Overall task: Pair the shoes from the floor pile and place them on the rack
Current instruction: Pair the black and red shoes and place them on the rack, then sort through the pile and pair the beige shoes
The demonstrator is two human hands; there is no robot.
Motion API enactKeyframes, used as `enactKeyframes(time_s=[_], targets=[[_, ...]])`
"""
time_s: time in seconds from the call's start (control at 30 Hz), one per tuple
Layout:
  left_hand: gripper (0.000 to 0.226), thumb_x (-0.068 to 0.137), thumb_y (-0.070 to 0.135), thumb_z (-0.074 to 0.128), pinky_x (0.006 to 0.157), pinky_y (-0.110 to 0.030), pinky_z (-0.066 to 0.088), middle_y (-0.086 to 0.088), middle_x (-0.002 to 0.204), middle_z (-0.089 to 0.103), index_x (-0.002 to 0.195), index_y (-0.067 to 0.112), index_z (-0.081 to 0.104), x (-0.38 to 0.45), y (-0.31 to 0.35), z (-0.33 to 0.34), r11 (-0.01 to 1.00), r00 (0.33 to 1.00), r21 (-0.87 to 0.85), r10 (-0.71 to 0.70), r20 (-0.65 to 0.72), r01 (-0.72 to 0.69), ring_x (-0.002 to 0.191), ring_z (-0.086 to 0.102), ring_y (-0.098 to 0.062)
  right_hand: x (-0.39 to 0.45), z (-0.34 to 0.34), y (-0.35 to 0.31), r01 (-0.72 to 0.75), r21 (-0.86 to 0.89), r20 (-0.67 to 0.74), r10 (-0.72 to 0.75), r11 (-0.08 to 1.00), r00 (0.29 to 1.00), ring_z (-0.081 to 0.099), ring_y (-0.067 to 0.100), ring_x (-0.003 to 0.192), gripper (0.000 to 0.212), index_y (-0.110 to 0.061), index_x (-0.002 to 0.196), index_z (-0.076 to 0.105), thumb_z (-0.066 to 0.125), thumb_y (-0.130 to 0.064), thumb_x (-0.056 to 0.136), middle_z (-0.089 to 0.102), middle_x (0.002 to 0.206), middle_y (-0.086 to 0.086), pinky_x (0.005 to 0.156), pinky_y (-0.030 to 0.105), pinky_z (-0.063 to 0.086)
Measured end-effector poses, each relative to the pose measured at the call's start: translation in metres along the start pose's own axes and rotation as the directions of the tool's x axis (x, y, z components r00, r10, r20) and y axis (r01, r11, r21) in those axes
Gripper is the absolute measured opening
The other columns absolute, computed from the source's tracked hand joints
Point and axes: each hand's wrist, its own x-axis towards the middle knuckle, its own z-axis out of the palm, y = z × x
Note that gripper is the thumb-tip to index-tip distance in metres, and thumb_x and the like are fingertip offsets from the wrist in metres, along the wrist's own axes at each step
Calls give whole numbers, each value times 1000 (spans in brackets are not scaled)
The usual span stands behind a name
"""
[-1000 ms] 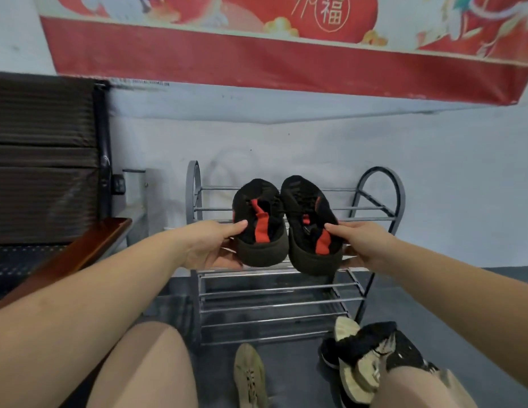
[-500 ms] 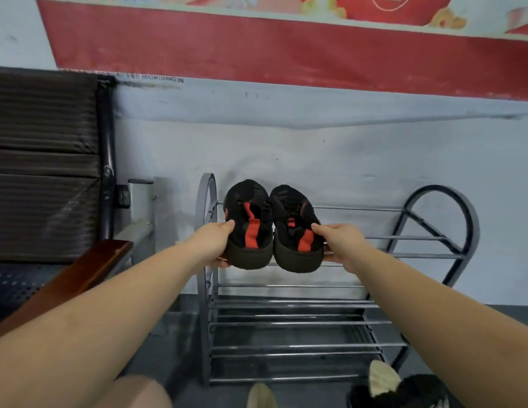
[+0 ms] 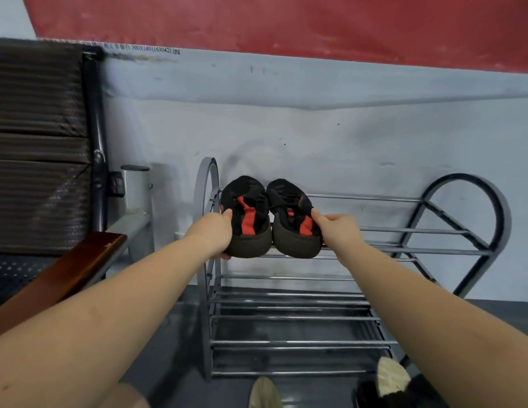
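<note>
Left hand (image 3: 211, 234) grips left shoe (image 3: 245, 216); right hand (image 3: 339, 231) grips right shoe (image 3: 292, 219); both over rack (image 3: 404, 250) top tier.

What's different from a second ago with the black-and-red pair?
Both hands carried the pair forward to the left end of the rack's top shelf. Grips unchanged: left hand holds the left shoe, right hand the right shoe, side by side.

We grip a black-and-red shoe (image 3: 245, 216) with our left hand (image 3: 211, 235) and its mate (image 3: 292, 216) with our right hand (image 3: 338, 231). Both sit side by side at the left end of the rack's (image 3: 433, 251) top shelf.
</note>
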Motion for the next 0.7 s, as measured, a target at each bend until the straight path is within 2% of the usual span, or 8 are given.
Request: enactKeyframes(time_s=[0.1, 0.17, 0.23, 0.3, 0.4, 0.47, 0.6, 0.7], targets=[[36, 98, 3, 33, 60, -39, 50, -28, 111, 61, 134, 5, 36, 1, 0, -2, 996, 993, 65, 47, 111, -54, 81, 67, -39, -5, -4, -2, -9, 22, 64, 8, 1000, 998, 61, 27, 79, 35, -9, 74, 66, 53, -34, 95, 65, 86, 14, 84, 39, 55], [39, 103, 26, 25, 55, -33, 49, -27, 104, 63, 128, 2, 44, -9, 1, -6, 999, 988, 0, 39, 148, -40, 74, 65, -36, -14, -7, -5, -3, -10, 118, 4, 1000, 993, 60, 25, 85, 32, -9, 89, 67, 51, -36, 96, 65, 93, 11, 81, 33, 50], [59, 100, 49, 22, 63, -32, 54, -22, 97, 66, 121, 2, 51, -17, 2, -9, 996, 983, -92, 10, 182, 8, 73, 65, -31, -25, -9, -6, 32, -34, 180, -26, 999, 983, 58, 20, 90, 33, -11, 105, 67, 49, -37, 96, 65, 99, 8, 80, 27, 46], [67, 96, 58, 21, 78, -38, 57, -20, 111, 65, 123, 6, 52, -25, 3, -9, 995, 981, -94, 31, 193, -13, 90, 65, -32, -38, -13, -7, 107, -63, 246, -88, 992, 965, 58, 17, 96, 35, -14, 120, 62, 50, -37, 96, 64, 106, 4, 78, 23, 44], [69, 94, 61, 24, 96, -38, 47, -12, 134, 52, 142, 13, 33, -38, 2, -7, 985, 982, 53, 156, 102, -162, 115, 54, -32, -53, -19, -4, 253, -175, 299, -194, 951, 935, 55, 19, 118, 46, -21, 133, 51, 54, -40, 92, 60, 118, -1, 88, 25, 40], [78, 89, 66, 26, 104, -41, 41, -13, 148, 36, 150, 19, 13, -49, 0, -4, 950, 973, 210, 229, 38, -232, 128, 45, -33, -64, -27, -2, 365, -386, 315, -251, 847, 915, 45, 21, 130, 66, -23, 145, 35, 56, -49, 88, 51, 136, -2, 100, 30, 38], [81, 92, 61, 28, 119, -41, 12, -9, 160, -5, 152, 16, -4, -90, 2, 4, 662, 841, 619, 541, -3, -423, 148, 0, -27, -96, -48, 4, 531, -753, 390, -387, 389, 836, 21, 26, 144, 84, -23, 153, 9, 49, -58, 88, 20, 158, 6, 117, 39, 22], [79, 95, 58, 27, 120, -38, -1, -7, 159, -15, 151, 16, -9, -119, -5, 24, 412, 723, 712, 663, 194, -569, 148, -11, -23, -122, -64, 23, 503, -818, 401, -350, 279, 847, 12, 26, 147, 85, -22, 153, 2, 43, -60, 89, 7, 161, 7, 119, 40, 16]])
